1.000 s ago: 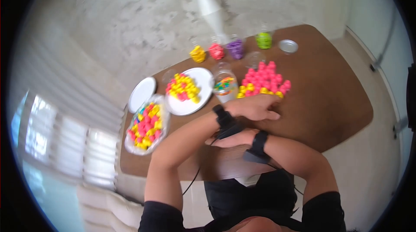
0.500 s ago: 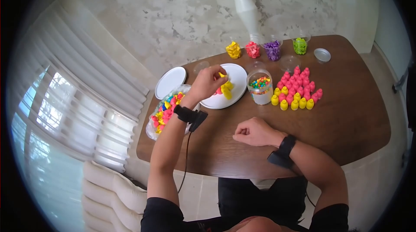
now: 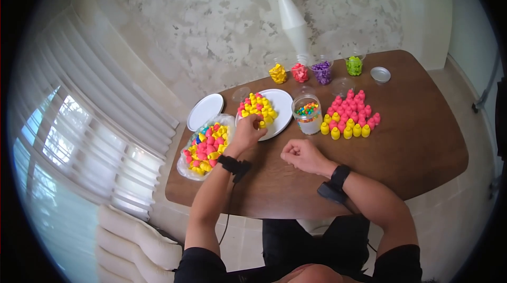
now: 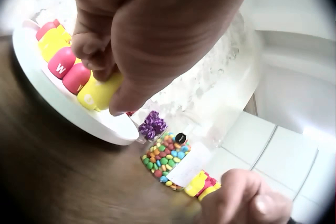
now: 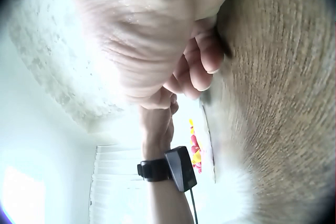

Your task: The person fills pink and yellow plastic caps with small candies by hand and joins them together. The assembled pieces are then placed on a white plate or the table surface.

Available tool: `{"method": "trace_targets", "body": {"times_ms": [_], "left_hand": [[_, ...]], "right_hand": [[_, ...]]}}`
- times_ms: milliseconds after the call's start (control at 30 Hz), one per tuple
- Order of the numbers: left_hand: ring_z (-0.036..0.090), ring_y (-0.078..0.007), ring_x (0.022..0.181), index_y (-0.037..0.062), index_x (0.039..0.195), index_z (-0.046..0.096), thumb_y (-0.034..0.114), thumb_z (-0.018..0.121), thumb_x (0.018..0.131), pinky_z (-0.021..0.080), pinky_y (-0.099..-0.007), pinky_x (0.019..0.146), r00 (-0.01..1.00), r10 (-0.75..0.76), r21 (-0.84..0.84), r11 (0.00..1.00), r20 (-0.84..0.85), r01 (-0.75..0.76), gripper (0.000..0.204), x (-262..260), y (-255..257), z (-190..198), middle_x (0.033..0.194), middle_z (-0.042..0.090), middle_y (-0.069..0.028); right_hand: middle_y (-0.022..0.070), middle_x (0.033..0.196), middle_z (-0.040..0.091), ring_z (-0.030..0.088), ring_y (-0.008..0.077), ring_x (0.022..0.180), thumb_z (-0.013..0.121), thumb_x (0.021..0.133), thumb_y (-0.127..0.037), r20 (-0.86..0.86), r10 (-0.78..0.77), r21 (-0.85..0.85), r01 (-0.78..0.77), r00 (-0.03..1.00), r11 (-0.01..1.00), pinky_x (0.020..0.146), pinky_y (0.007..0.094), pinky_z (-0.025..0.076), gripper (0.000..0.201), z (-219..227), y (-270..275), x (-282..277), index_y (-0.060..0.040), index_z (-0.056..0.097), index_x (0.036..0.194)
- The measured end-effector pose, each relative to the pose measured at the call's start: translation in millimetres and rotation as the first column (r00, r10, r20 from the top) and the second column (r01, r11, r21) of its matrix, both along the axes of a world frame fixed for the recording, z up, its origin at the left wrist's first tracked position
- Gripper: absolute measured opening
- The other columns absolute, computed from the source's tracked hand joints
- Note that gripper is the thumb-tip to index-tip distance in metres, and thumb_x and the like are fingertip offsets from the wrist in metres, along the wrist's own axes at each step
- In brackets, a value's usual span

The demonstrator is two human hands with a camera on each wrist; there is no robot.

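Note:
My left hand (image 3: 247, 134) is at the near edge of a white round plate (image 3: 285, 104). Its thumb and fingers pinch a small yellow bottle-shaped piece (image 4: 93, 96) marked with a pale letter. Beside it on the plate lie more pieces, pink (image 4: 62, 62) and yellow, in a heap (image 3: 266, 107). My right hand (image 3: 306, 157) rests on the table with its fingers loosely curled, holding nothing. Farther right, pink and yellow pieces (image 3: 353, 111) of the same shape stand upright in a close group, the yellow ones along the front.
A clear jar of colourful candies (image 3: 308, 119) stands between plate and group. On the left lie a plastic bag of mixed pieces (image 3: 208, 148) and a white lid (image 3: 206, 111). Cups of yellow (image 3: 278, 74), pink, purple (image 3: 321, 74) and green (image 3: 354, 66) bits line the back, near a silver lid (image 3: 380, 75).
My left hand swung from the standing group, where it crossed over the right arm, leftward to the plate, then lower to its near edge. The right hand has come out from under the left arm.

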State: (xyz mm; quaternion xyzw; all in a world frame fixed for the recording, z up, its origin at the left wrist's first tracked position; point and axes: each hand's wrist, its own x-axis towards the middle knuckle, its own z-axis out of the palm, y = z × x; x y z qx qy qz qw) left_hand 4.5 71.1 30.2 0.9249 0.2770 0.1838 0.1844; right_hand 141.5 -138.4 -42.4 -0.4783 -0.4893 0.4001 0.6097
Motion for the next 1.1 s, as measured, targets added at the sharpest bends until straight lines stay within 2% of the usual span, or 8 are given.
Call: {"method": "trace_targets", "body": {"times_ms": [100, 233, 300, 533, 667, 933, 1033, 1100], "left_hand": [[0.063, -0.0154, 0.072, -0.0023, 0.104, 0.072, 0.017, 0.081, 0.081, 0.053, -0.0327, 0.068, 0.999, 0.028, -0.093, 0.995, 0.045, -0.024, 0.031, -20, -37, 5, 0.079, 0.069, -0.0104], [0.062, -0.0104, 0.076, -0.0028, 0.106, 0.071, 0.016, 0.082, 0.084, 0.053, -0.0306, 0.070, 0.996, -0.070, -0.174, 0.982, 0.045, 0.077, 0.031, -29, -96, -26, 0.082, 0.070, -0.0065], [0.064, -0.0113, 0.079, -0.0027, 0.104, 0.070, 0.014, 0.082, 0.083, 0.054, -0.0313, 0.072, 0.996, -0.071, -0.100, 0.992, 0.048, 0.076, 0.028, -25, -112, -36, 0.085, 0.072, -0.0079], [0.066, -0.0110, 0.086, -0.0042, 0.104, 0.068, 0.004, 0.081, 0.083, 0.056, -0.0307, 0.077, 0.989, 0.043, -0.268, 0.963, 0.141, -0.004, 0.026, -20, -120, -61, 0.092, 0.074, -0.0101], [0.070, -0.0189, 0.082, -0.0039, 0.103, 0.069, 0.006, 0.080, 0.082, 0.056, -0.0344, 0.075, 0.974, 0.037, -0.237, 0.971, 0.225, 0.018, 0.026, -17, -120, -66, 0.089, 0.073, -0.0154], [0.071, -0.0338, 0.085, -0.0039, 0.104, 0.070, 0.010, 0.082, 0.080, 0.056, -0.0400, 0.076, 0.995, -0.056, -0.151, 0.986, 0.087, 0.069, 0.029, 2, -122, -32, 0.095, 0.072, -0.0203], [0.070, -0.0330, 0.084, -0.0037, 0.104, 0.071, 0.009, 0.083, 0.080, 0.055, -0.0392, 0.077, 0.992, -0.107, -0.213, 0.970, 0.062, 0.118, 0.030, 11, -114, -25, 0.093, 0.072, -0.0201], [0.070, -0.0241, 0.083, -0.0030, 0.104, 0.072, 0.009, 0.085, 0.081, 0.056, -0.0352, 0.076, 0.988, -0.145, -0.211, 0.966, 0.048, 0.152, 0.029, 16, -102, -29, 0.094, 0.073, -0.0155]], "right_hand": [[0.0048, 0.075, 0.068, 0.062, 0.0073, 0.065, 0.073, 0.096, -0.019, 0.024, -0.168, 0.049, 0.167, 0.985, 0.985, 0.058, 0.0269, 0.050, 0.024, 0, 3, 0, 0.0030, 0.064, 0.093], [0.0080, 0.074, 0.070, 0.066, 0.0137, 0.064, 0.078, 0.091, -0.028, 0.119, -0.140, 0.062, 0.134, 0.983, 0.989, 0.057, 0.0328, 0.052, 0.032, -7, 9, -2, 0.0009, 0.064, 0.089], [0.0155, 0.074, 0.071, 0.069, 0.0254, 0.065, 0.081, 0.084, -0.030, 0.270, -0.205, 0.125, 0.176, 0.941, 0.976, 0.060, 0.0396, 0.053, 0.036, -8, 7, 0, 0.0007, 0.063, 0.083], [0.0232, 0.082, 0.072, 0.070, 0.0430, 0.079, 0.081, 0.080, -0.029, 0.518, -0.256, 0.134, 0.219, 0.816, 0.967, 0.070, 0.0528, 0.054, 0.033, -3, 1, 2, -0.0007, 0.066, 0.085], [0.0245, 0.082, 0.071, 0.071, 0.0429, 0.081, 0.078, 0.083, -0.030, 0.612, -0.263, 0.095, 0.261, 0.746, 0.961, 0.072, 0.0532, 0.056, 0.032, 2, 0, 2, -0.0009, 0.066, 0.089], [0.0241, 0.081, 0.070, 0.069, 0.0434, 0.080, 0.076, 0.088, -0.027, 0.544, -0.300, 0.095, 0.297, 0.784, 0.950, 0.072, 0.0536, 0.054, 0.030, 7, -3, 11, 0.0009, 0.065, 0.086], [0.0230, 0.080, 0.070, 0.068, 0.0426, 0.077, 0.073, 0.092, -0.024, 0.443, -0.315, 0.106, 0.300, 0.839, 0.948, 0.069, 0.0527, 0.052, 0.029, 4, -6, 18, 0.0022, 0.064, 0.084], [0.0227, 0.078, 0.069, 0.068, 0.0423, 0.076, 0.073, 0.092, -0.024, 0.360, -0.322, 0.102, 0.306, 0.876, 0.947, 0.068, 0.0517, 0.051, 0.029, 1, -5, 24, 0.0027, 0.065, 0.084]]}}
